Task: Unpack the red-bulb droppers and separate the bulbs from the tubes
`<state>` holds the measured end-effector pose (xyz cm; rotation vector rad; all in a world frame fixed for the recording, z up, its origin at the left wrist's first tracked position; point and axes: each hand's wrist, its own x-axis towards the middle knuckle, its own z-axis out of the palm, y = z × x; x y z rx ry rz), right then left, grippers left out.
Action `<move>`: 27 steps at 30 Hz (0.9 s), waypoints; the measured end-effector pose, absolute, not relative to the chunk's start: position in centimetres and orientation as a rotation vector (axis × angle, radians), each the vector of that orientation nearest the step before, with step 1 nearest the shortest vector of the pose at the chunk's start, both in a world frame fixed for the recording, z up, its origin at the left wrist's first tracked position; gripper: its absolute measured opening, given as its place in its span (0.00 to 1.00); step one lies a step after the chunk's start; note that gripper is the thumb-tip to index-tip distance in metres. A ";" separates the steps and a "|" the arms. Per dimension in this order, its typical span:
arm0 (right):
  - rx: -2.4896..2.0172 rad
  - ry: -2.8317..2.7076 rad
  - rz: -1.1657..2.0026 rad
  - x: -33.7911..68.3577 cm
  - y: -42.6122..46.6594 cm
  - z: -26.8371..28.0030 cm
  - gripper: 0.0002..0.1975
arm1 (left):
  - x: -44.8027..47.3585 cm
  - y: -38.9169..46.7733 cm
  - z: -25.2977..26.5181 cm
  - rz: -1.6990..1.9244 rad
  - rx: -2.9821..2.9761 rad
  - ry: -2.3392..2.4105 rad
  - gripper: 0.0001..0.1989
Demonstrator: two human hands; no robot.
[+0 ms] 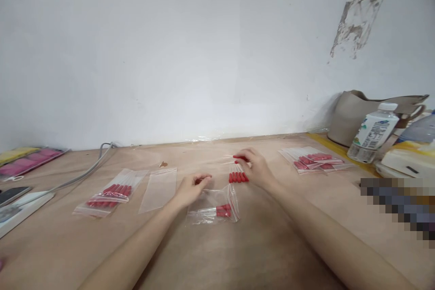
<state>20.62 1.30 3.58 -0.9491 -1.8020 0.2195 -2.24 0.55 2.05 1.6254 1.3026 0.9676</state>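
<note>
Worksurface: a broad tabletop (272, 244) in pale brown, with a slight sheen, set against a plain white wall (170, 54). The wall is marred at upper right by a flaking patch (360, 13). Along the table's right side a yellow strip (326, 145) is laid.

Centre: a clear zip bag (214, 218) lying flat, by which red-ended pieces (223, 210) are enclosed. Just beyond it, a short row of loose red-ended pieces (238, 177) is laid side by side. Above these, two pieces (235, 157) with thin pale shafts are pinched in the fingertips of the right hand (253, 166). The left hand (193, 188) is placed at the bag's far left edge, fingers curled; whether anything is gripped cannot be told.

Left: a flat translucent bag (158, 190); filled bags (110, 195), overlapped; a grey cable (93, 170); a phone (13, 194); a pink-and-yellow pack (34, 161).

Right: a further stack of filled bags (316, 159); a labelled bottle (374, 131) with white cap, stood before a grey-beige container (346, 113).
</note>
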 end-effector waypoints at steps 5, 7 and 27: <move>-1.014 -2.318 -0.250 16.8 2.4 1.6 0.10 | -0.6 5.1 2.8 0.945 1.406 1.348 0.15; -0.973 -2.393 -0.257 16.4 2.6 1.2 0.08 | 0.0 5.7 3.0 0.922 1.356 1.344 0.15; -1.263 -1.914 0.228 23.6 2.2 -1.3 0.12 | 2.7 4.8 1.9 0.815 1.474 1.449 0.17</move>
